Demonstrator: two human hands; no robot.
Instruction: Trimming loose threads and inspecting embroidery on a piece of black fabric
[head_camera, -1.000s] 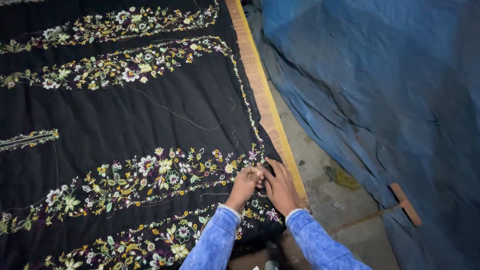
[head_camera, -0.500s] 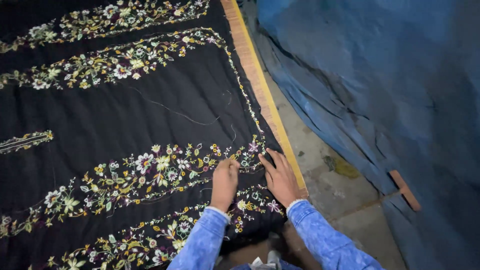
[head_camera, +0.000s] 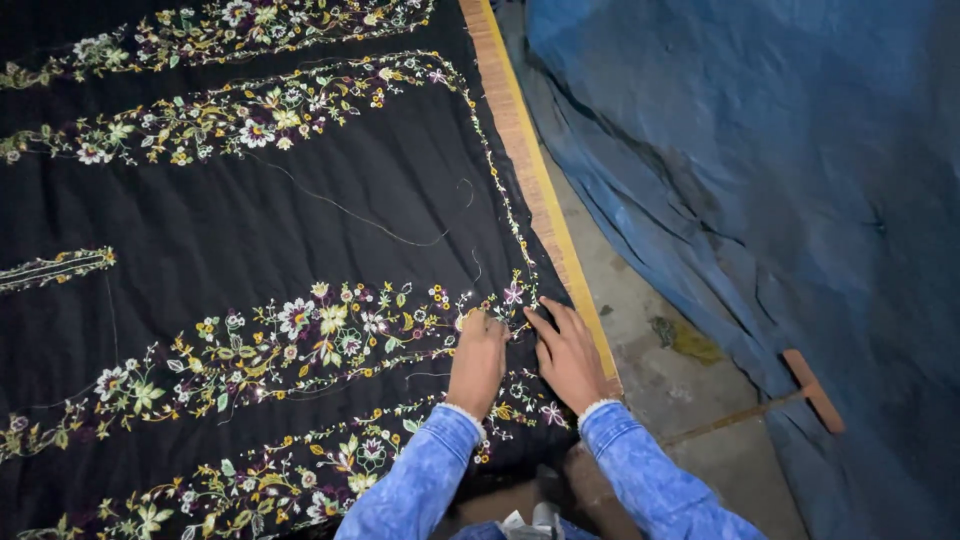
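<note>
Black embroidered cloth (head_camera: 250, 230) lies stretched flat, its floral bands running left-right, the wooden frame edge (head_camera: 530, 170) on the right. Both hands rest on it near that edge — left hand (head_camera: 478, 362) with fingers curled down at a band, right hand (head_camera: 566, 355) flat, fingers together.

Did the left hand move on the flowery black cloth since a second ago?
Yes. The left hand slid a little away from the wooden frame edge, along the flower band.

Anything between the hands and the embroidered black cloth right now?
Nothing visible. Both hands already rest on the black embroidered cloth near its right edge: the left hand curled over a floral band, the right hand flat beside it. A loose thread lies on the cloth farther up, clear of both hands.
</note>
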